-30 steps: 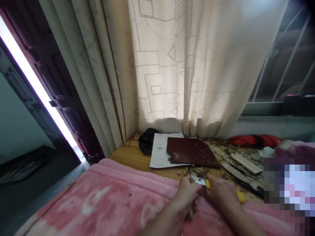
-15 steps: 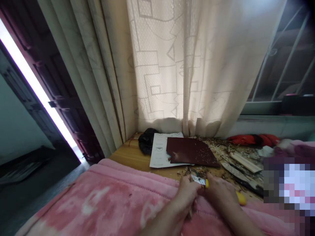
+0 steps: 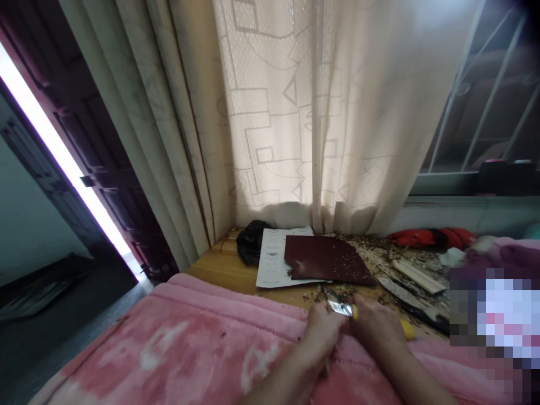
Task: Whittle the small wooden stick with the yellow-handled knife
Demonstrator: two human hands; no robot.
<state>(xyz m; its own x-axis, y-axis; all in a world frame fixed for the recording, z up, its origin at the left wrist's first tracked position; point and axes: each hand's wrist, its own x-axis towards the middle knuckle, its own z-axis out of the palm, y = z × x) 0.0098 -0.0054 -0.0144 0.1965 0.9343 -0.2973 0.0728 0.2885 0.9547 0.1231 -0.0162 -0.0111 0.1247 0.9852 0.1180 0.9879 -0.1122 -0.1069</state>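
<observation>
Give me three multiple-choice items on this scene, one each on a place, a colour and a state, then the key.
1. Where does the dark red sheet lie?
A) Partly over the white printed paper
B) On the floor
C) Under the black bag

2. What colour is the tool handle by the right hand?
A) Blue
B) Yellow
C) Green

3. How does the curtain hang?
A) Tied back
B) Loose, down to the tabletop
C) Rolled up

1: A, the sheet's edge covers the paper's right side.
2: B, yellow shows beside that hand.
3: B, its folds end at the tabletop behind the paper.
</observation>
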